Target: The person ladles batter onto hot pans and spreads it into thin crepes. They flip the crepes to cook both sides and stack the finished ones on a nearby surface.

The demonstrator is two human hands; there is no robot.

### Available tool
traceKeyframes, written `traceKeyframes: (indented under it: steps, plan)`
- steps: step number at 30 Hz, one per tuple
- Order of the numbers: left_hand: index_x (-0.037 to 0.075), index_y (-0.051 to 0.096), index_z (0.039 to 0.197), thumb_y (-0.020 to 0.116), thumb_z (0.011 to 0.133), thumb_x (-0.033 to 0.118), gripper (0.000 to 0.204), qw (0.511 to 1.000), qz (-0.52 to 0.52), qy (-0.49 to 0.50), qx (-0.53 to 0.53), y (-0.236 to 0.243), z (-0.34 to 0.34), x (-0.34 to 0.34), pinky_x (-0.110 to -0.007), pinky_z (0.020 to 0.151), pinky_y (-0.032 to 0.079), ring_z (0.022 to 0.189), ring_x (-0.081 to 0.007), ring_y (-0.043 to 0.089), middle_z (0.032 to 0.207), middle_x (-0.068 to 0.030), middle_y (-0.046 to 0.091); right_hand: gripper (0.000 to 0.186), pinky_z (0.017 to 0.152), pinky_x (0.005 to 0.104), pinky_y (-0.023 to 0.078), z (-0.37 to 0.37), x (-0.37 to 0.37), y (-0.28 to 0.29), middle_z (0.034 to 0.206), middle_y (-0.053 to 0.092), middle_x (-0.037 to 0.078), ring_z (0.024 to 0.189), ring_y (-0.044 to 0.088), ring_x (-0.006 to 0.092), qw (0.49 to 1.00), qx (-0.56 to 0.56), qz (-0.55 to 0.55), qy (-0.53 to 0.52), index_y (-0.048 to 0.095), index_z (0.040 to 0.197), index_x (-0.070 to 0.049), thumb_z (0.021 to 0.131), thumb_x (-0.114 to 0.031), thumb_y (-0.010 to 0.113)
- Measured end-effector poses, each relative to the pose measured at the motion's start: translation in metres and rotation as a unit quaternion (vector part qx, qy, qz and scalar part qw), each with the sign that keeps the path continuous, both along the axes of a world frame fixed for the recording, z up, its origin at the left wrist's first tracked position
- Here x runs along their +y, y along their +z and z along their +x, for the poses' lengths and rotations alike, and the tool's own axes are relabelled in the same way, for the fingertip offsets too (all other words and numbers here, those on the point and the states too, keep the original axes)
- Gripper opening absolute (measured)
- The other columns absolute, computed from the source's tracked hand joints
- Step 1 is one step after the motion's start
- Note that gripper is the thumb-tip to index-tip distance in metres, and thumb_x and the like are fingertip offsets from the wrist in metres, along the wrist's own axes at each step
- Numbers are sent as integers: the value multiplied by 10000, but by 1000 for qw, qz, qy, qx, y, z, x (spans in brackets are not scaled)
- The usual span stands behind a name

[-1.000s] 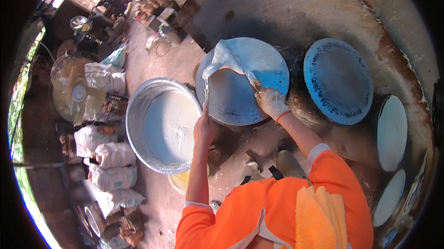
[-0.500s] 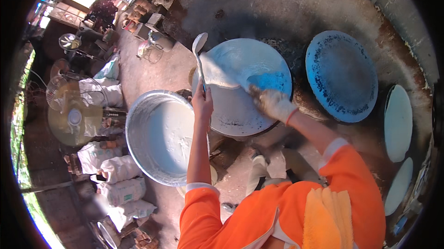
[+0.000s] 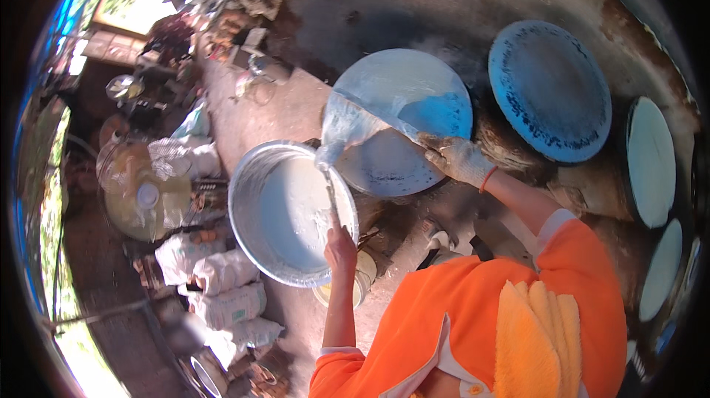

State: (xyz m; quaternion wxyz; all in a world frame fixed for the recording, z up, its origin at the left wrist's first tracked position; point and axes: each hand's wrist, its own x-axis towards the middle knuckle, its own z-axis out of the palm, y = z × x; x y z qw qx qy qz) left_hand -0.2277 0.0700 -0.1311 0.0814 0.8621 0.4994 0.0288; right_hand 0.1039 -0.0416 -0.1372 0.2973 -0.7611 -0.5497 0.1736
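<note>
My left hand is closed round the handle of a ladle. The ladle's whitish bowl is over the far right rim of a large metal basin that holds white liquid batter. To the right, my right hand, in a pale work glove with a red band at the wrist, is at the right side of a round, flat griddle. Its fingers are bent where a pale strip crosses the griddle; whether that is a held tool or a lit edge, I cannot tell. A blue patch shows beside it.
A second round blue plate with a black speckled rim is at the right. Pale round discs stand beyond it. White sacks and a standing fan are at the left. A pale bucket sits partly under the basin.
My left hand has lowered the ladle from upright beside the griddle to the basin. My right hand has shifted to the griddle's right edge. The whole view has shifted slightly.
</note>
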Motion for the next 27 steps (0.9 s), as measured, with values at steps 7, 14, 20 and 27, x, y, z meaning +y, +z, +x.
traceKeyframes:
  steps: [7,14,20,27]
  plan:
    - [119,357,1350,507,839,77,533,997,-12,45,-60,18,15,-72,-435,617,447,707,-367,576,787,-217,579,401,752,439,482,11,36,-23,934,630,155,867,595,351,996,-10,-91,23,612,1043,-119,887,-424,404]
    - [58,368,1325,490,851,36,491,975,-130,14,-182,28,-19,-123,-365,592,443,667,-291,565,865,-173,576,457,607,318,485,-12,-57,74,758,628,105,671,602,192,958,166,-180,146,455,1287,-154,850,-285,482]
    - [23,476,1083,412,896,47,199,748,-481,36,-456,105,-75,-74,-160,422,298,468,-31,360,646,29,421,558,530,219,428,-63,-129,87,782,557,20,636,524,85,728,673,-100,-79,372,1331,-46,821,-156,571]
    - [50,255,1359,373,907,33,467,712,-393,4,-582,114,-65,24,-168,355,272,398,-36,342,596,3,408,334,453,282,447,-275,0,-115,798,566,15,573,529,116,611,755,136,-195,507,1172,-74,874,-220,538]
